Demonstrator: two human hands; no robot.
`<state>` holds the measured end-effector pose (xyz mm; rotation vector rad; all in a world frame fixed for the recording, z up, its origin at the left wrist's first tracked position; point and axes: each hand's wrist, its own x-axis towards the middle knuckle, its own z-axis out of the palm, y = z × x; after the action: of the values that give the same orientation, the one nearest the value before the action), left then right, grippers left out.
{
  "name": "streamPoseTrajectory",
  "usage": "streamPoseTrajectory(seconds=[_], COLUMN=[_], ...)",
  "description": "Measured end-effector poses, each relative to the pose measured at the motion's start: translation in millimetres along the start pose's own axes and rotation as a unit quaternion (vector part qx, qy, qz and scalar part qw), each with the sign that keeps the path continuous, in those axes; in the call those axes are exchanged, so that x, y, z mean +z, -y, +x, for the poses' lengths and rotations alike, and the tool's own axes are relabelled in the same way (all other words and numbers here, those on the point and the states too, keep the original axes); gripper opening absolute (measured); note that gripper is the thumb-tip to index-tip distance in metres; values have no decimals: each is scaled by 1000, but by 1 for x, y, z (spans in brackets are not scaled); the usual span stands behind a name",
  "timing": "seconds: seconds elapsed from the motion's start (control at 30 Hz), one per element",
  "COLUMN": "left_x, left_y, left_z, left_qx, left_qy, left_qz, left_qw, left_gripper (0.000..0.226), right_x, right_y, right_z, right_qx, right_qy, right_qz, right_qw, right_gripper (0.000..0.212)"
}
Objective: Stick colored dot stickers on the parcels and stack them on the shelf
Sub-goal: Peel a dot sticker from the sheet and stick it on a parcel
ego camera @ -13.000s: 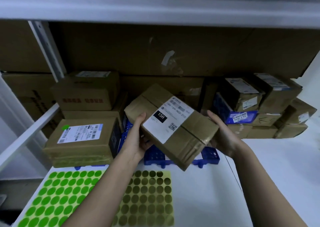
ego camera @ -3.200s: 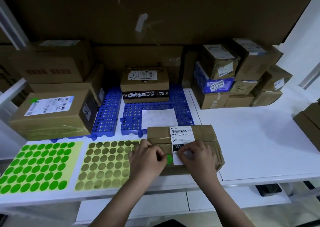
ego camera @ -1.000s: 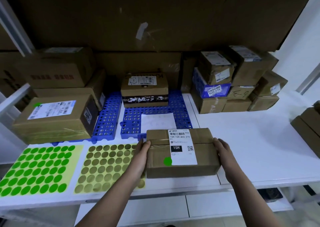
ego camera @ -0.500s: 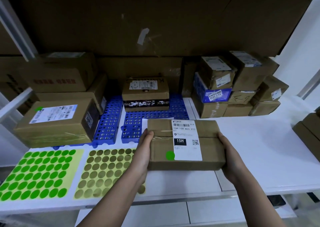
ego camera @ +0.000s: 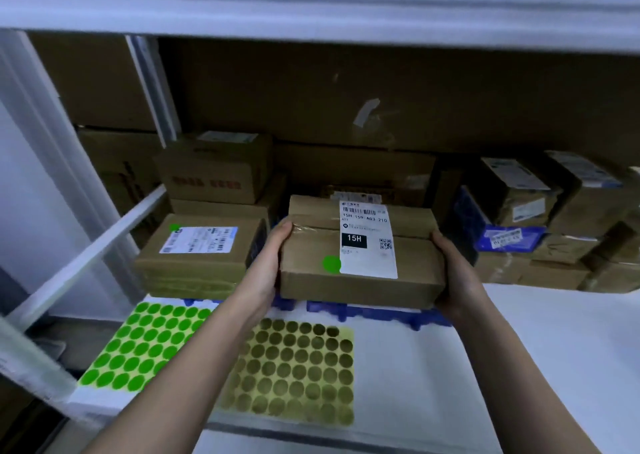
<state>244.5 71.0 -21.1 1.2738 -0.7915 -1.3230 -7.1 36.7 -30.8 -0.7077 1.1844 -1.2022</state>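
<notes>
A brown cardboard parcel [ego camera: 311, 280] with a white "15H" label and a green dot sticker [ego camera: 331, 264] is held in the air above the blue pallet [ego camera: 381, 313]. My left hand [ego camera: 268, 266] grips its left end and my right hand [ego camera: 453, 273] grips its right end. Behind it, mostly hidden, sits another labelled box [ego camera: 356, 194] on the pallet. A sheet of green dot stickers [ego camera: 145, 346] and a sheet of olive dot stickers [ego camera: 294, 374] lie on the white shelf [ego camera: 536, 367] in front.
A labelled box with a green dot [ego camera: 201, 256] stands at the left, with two boxes [ego camera: 214, 173] stacked behind it. Several parcels [ego camera: 540, 225] are piled at the right. Large cartons [ego camera: 346, 100] fill the back. A white shelf board [ego camera: 311, 14] runs overhead.
Both hands have lifted the parcel off the shelf surface and carried it up and back, over the blue pallet. My view has tilted upward.
</notes>
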Motion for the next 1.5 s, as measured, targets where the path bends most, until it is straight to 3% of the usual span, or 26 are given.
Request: streamPoseTrajectory(seconds=[0.1,0.37,0.63,0.9,1.1,1.4,1.5], left_x=[-28,-107,-175,-194,-208,-218,-225], left_y=[-15,-56,-80,-77,-74,-68,-62], left_z=[4,12,14,14,18,23,29], left_qx=[-17,57,57,58,63,33,5], left_qy=[-17,-106,-133,-176,-193,-168,-174], left_qz=[-8,-10,-10,-7,-6,-78,-98], left_qw=[1000,993,989,983,979,982,980], left_gripper=[38,32,37,34,37,28,39], right_x=[38,142,221,256,270,280,278], right_y=[1,-10,-46,-76,-92,-108,-109], right_z=[4,22,37,36,34,37,38], right_qx=[9,44,29,7,-1,23,19], right_qy=[13,63,110,116,132,118,128], right_qz=[-7,-9,-47,-62,-81,-80,-81], right_qw=[1000,997,992,991,988,989,988], right_gripper=[27,59,67,53,66,63,64])
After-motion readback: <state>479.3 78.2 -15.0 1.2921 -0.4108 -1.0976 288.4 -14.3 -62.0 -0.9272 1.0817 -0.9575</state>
